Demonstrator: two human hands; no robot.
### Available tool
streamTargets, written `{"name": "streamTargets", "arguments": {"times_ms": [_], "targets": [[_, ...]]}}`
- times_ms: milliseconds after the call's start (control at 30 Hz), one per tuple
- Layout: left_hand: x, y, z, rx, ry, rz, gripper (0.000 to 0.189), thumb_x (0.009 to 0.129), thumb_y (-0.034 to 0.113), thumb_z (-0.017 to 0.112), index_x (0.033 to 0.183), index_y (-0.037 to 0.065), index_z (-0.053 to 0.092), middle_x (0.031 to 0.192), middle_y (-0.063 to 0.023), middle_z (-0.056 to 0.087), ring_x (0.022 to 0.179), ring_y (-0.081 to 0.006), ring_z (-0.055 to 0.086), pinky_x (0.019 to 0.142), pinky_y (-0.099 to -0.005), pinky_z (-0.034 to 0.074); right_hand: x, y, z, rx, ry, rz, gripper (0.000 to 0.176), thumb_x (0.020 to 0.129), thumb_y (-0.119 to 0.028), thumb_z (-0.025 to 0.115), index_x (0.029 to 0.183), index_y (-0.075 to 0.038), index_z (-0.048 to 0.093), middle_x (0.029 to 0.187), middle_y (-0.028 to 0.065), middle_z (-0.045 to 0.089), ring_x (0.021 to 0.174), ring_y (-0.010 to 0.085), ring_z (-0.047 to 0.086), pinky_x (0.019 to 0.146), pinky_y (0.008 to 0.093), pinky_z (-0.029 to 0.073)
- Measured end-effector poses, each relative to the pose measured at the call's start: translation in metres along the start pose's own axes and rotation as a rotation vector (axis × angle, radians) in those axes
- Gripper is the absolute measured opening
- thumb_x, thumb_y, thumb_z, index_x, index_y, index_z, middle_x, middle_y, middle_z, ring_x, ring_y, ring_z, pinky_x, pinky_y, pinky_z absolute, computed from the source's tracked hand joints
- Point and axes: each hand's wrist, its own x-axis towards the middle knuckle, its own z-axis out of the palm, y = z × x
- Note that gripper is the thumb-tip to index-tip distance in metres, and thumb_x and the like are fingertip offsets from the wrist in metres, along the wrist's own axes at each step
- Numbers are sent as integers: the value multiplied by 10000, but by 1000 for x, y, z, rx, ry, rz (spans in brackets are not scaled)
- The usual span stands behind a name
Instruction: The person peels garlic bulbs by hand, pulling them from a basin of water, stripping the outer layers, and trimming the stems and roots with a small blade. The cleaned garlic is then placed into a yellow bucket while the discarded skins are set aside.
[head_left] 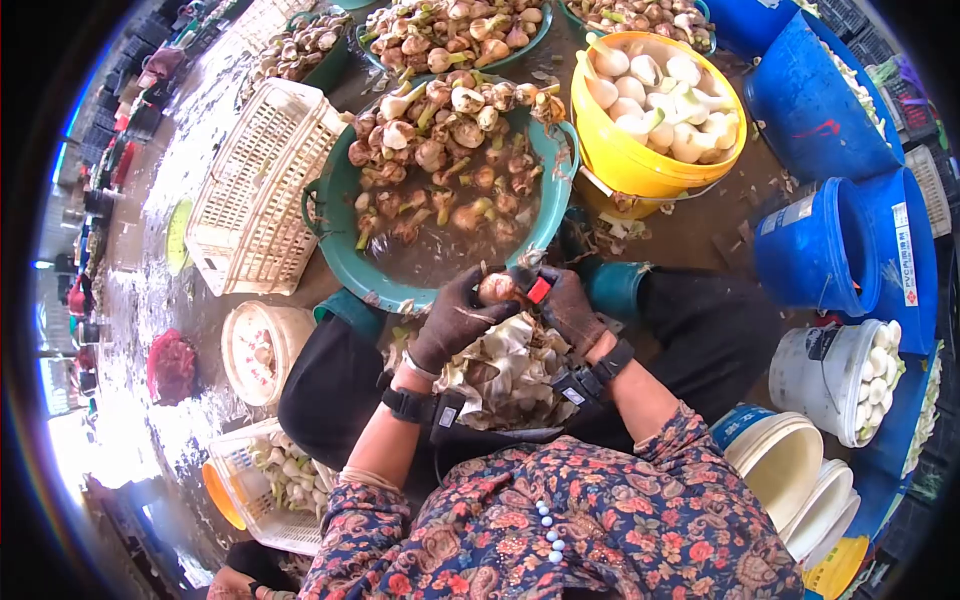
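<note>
My left hand (452,322), in a dark brown glove, is closed around an unpeeled garlic bulb (497,289) with brownish-red skin. My right hand (572,308), gloved alike, grips a small tool with a red part (539,290) right beside the bulb; its working end is largely hidden by the fingers. Below both hands, a heap of papery garlic peel (515,375) lies in my lap. Just ahead, a green tub (325,235) holds muddy water with unpeeled garlic bulbs (430,150) piled at its far side.
A yellow bucket (600,165) of peeled white bulbs stands ahead right. Stacked cream crates (260,180) and a white bucket (268,345) are at left. Blue tubs (815,100), a blue bucket (815,245) and a grey-white bucket (810,385) line the right. Another person's hand (232,585) shows bottom left.
</note>
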Motion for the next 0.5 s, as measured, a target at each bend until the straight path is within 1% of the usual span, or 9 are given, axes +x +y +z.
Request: {"name": "streamTargets", "arguments": {"times_ms": [100,133,200,267,300,333,400,433,500], "targets": [[-12,-3,6,-66,1,-34,435,773,147,726,1130,-20,543,984,-44,618,894,-91,568,804,-245,475,-8,-9,-4,-326,-96,-91,330,859,-313,623,761,-3,676,609,-13,586,589,50,482,524,279,412],[-14,0,6,-157,2,-91,420,779,134,718,1128,-21,544,986,-40,617,897,-91,566,806,-247,474,-9,-9,-5,-322,-99,-93,330,859,-313,623,761,-3,676,609,-13,586,589,50,482,524,279,412],[-20,7,4,-68,-20,-117,391,808,178,686,1120,-17,554,983,-35,613,877,-86,565,784,-239,477,-13,-7,-6,-572,-54,-172,383,865,-364,600,773,0,677,628,1,600,562,78,499,526,292,422],[-22,13,1,-201,-118,-273,384,837,256,643,1105,-9,569,950,-27,612,838,-82,566,727,-224,476,-16,-6,-8,-534,-83,-172,410,870,-387,585,753,-3,668,617,2,597,541,88,497,511,291,413],[-26,17,0,-246,-118,-318,395,856,322,601,1086,1,583,902,-17,611,791,-79,561,661,-217,462,-16,-4,-10,-497,-105,-170,439,875,-410,569,732,-5,659,607,2,593,521,97,495,495,291,405],[-29,15,2,-244,-119,-321,395,856,322,601,1086,1,583,902,-17,611,791,-79,561,661,-217,462,-17,-2,-12,-494,-104,-169,439,875,-410,569,732,-5,659,607,2,593,521,97,495,495,291,405],[-31,9,8,-333,0,-262,372,866,317,589,1068,5,588,869,-9,604,772,-78,555,622,-222,453,-16,2,-18,12,-208,166,446,876,-425,566,672,-34,631,567,-13,557,503,74,468,461,267,366],[-32,9,5,-420,-10,-348,345,880,309,570,1045,7,594,872,-1,596,777,-72,545,641,-226,451,-23,-18,-16,61,-207,364,405,877,-430,571,726,-59,632,581,-61,504,515,34,411,467,236,345],[-32,0,7,-389,-16,-316,347,875,316,585,1043,12,597,876,2,592,776,-66,544,650,-214,452,-19,-3,-15,-91,-200,283,406,868,-423,586,683,-63,621,560,-50,490,510,39,417,459,235,334]]}}
